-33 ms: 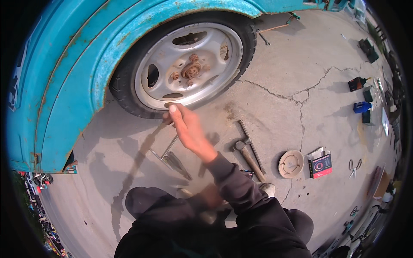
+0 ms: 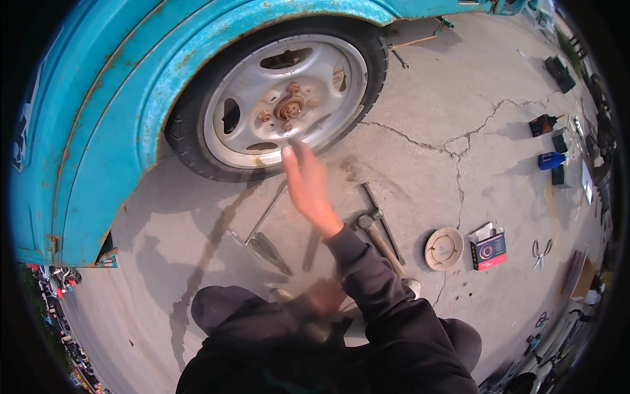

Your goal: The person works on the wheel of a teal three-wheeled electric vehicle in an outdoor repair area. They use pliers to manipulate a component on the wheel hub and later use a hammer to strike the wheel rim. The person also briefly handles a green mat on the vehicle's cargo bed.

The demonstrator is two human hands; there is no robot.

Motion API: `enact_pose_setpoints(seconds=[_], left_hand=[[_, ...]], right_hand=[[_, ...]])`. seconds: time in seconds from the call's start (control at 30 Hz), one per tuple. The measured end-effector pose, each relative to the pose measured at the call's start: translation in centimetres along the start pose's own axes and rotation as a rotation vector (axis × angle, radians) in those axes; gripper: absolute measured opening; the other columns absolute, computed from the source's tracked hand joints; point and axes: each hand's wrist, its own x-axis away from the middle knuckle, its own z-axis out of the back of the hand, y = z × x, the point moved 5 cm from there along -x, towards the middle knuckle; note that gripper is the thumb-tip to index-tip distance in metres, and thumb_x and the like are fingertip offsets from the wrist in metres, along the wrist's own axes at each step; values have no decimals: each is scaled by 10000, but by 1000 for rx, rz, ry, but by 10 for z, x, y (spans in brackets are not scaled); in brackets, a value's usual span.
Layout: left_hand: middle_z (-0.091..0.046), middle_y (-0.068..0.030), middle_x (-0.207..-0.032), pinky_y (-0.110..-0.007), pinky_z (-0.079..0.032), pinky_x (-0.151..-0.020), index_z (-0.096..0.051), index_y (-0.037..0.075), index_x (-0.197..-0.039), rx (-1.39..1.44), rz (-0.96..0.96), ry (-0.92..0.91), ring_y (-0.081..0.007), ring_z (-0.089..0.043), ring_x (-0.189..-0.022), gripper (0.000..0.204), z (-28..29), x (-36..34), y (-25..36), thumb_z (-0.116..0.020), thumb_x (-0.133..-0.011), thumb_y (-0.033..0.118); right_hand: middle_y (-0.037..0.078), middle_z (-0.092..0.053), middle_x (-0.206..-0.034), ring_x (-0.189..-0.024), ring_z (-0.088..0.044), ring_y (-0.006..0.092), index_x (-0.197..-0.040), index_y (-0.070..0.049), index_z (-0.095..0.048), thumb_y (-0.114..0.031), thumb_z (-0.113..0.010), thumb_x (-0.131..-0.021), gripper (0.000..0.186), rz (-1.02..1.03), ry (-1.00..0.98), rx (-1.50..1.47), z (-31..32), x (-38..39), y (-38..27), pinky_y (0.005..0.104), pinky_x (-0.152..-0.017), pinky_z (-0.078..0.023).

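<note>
My right hand [image 2: 307, 187] reaches up in front of the lower rim of a silver steel wheel [image 2: 252, 154]. Its thumb lies near the dark, smeared fingertips in a pinch; what they hold, if anything, is hidden. Rusty lug nuts [image 2: 265, 116] sit around the rusty hub [image 2: 289, 108] at the wheel's centre. My left hand [image 2: 326, 297] is low between my knees, beside my right forearm, blurred and in shadow, so its fingers cannot be made out. A thin metal bar tool [image 2: 266, 215] lies on the ground left of my right hand.
A turquoise rusty vehicle body [image 2: 98, 131] arches over the tyre [image 2: 377, 79]. Right of me lie a hammer [image 2: 379, 243], a metal bar [image 2: 384, 220], a round dish [image 2: 443, 249], a small box [image 2: 487, 248] and scissors [image 2: 541, 253]. Bottles [image 2: 551, 160] stand farther right on cracked concrete.
My right hand has moved up and to the right, from the wheel's bottom edge toward its lower spokes. My left hand stays low. The tools on the ground have not moved.
</note>
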Motion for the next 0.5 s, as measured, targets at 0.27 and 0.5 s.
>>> enact_pose_setpoints(seconds=[0.27, 0.5], left_hand=[[-614, -87, -896, -416, -491, -744, -599, 100, -970, -212, -13, 127, -275, -642, -843, 128, 66, 10, 16, -566, -872, 174], [-589, -114, -927, -435, -468, -771, -584, 70, -1008, -202, 81, 36, -285, -612, -897, 176, 61, 4, 2, -598, -887, 198]], right_hand=[[318, -467, -1355, -1219, -502, 449, -1431, 122, -301, -527, -690, -886, 932, 647, 493, 956, 145, -146, -42, 475, -1017, -443], [244, -522, -1181, -1085, -552, 422, -1376, 66, -350, -433, -762, -842, 840, 635, 516, 870, 143, -159, -6, 487, -871, -504]])
